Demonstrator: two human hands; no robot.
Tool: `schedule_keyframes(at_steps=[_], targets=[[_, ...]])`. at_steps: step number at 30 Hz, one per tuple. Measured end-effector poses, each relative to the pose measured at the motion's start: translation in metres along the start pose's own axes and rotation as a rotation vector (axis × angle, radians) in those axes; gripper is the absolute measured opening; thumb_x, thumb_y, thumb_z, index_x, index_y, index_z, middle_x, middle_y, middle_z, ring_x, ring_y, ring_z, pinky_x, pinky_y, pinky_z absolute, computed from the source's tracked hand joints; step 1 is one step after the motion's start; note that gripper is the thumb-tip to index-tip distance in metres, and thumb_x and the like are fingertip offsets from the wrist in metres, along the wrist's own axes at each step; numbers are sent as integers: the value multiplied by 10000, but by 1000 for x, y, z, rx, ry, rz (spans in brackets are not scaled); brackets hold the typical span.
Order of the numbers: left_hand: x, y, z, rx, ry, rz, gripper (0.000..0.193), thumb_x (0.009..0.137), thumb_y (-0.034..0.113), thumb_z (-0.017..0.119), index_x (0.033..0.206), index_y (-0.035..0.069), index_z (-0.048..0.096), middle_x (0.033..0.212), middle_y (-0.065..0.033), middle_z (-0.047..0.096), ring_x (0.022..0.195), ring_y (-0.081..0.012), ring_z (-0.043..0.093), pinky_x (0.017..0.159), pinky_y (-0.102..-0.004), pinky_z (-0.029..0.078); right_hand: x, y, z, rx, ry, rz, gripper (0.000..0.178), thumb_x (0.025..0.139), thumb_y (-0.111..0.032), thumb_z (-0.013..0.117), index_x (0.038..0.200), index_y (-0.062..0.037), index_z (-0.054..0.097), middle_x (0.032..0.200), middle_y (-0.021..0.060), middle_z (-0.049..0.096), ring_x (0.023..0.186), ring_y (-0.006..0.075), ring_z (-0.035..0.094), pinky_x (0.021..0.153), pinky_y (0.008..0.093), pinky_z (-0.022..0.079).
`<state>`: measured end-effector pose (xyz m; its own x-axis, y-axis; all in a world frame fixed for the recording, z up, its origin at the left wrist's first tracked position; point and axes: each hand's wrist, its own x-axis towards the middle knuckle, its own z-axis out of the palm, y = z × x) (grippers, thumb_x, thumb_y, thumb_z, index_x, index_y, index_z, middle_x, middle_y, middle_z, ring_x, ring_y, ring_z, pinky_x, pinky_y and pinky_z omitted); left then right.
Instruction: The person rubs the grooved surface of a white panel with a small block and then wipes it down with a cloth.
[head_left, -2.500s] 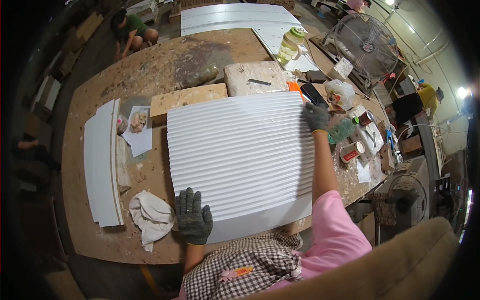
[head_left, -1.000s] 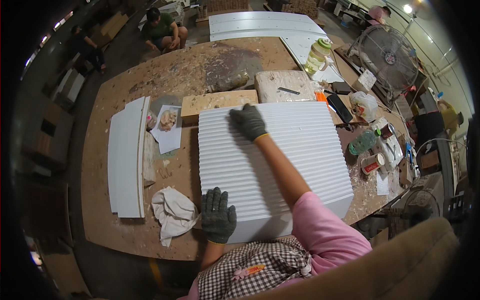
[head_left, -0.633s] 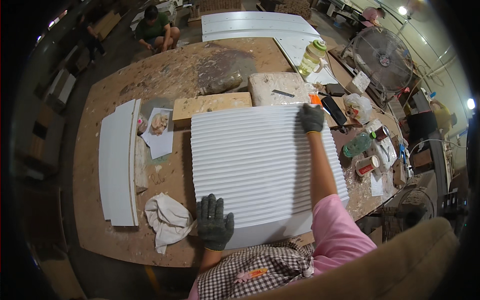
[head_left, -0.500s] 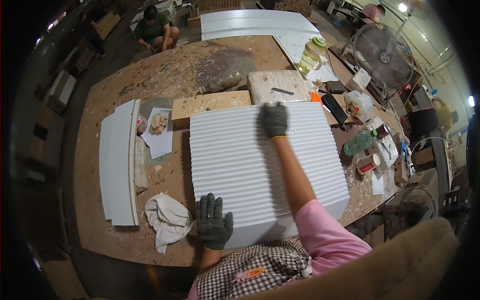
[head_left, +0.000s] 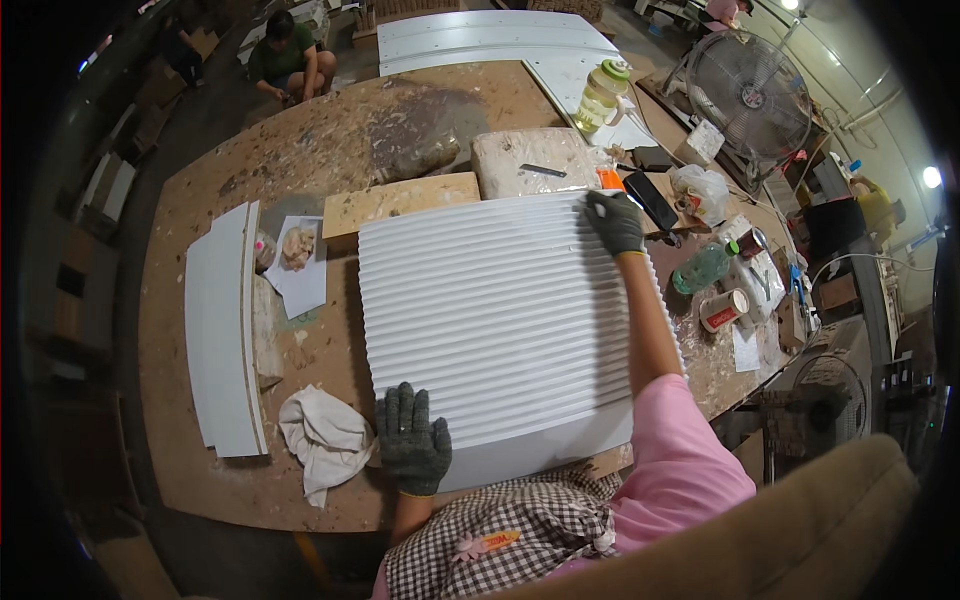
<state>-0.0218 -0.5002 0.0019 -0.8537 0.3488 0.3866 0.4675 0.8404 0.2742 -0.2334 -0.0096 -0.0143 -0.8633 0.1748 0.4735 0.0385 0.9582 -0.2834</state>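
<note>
Ridged white panel (head_left: 500, 320) beneath left grip (head_left: 412, 440), right grip (head_left: 615, 222)

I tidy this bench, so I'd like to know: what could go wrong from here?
The right hand is at the far right corner of the ribbed white board, near the phone; a wide move might knock it.
The green bottle and paper cup are just right of the board and could be upset if it shifts.
The white cloth beside the left hand might get dragged.
</note>
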Motion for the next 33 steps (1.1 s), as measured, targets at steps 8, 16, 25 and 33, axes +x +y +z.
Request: schedule_keyframes(at_steps=[8,16,25,33], targets=[[5,1,-1,16,22,32,430,986,272,511,1276,-27,619,1409,-242,558,1329,-436,501,1159,-593,338,-40,-29,-85,-67,-291,-239,506,850,-149,709,1335,-94,574,1228,203,610,1189,374,570,1023,425,482],[5,1,-1,2,37,38,427,976,259,531,1275,-34,617,1396,-248,566,1321,-445,507,1155,-596,344,-25,-29,-54,-82,-429,-406,472,877,-146,668,1342,-114,594,1274,177,583,1196,353,568,1016,425,491],[1,-1,-6,-16,23,11,429,965,244,551,1301,-14,617,1420,-227,557,1360,-422,477,1171,-575,319,-24,-98,-33,169,-195,-296,480,870,-127,697,1337,-98,595,1229,199,598,1100,387,616,956,429,535],[-2,-1,6,-24,63,41,424,982,256,544,1313,2,617,1427,-212,557,1351,-409,492,1168,-569,328,-115,-53,-113,1262,157,556,372,967,-73,666,1323,17,606,1166,87,675,981,138,659,881,301,557]])
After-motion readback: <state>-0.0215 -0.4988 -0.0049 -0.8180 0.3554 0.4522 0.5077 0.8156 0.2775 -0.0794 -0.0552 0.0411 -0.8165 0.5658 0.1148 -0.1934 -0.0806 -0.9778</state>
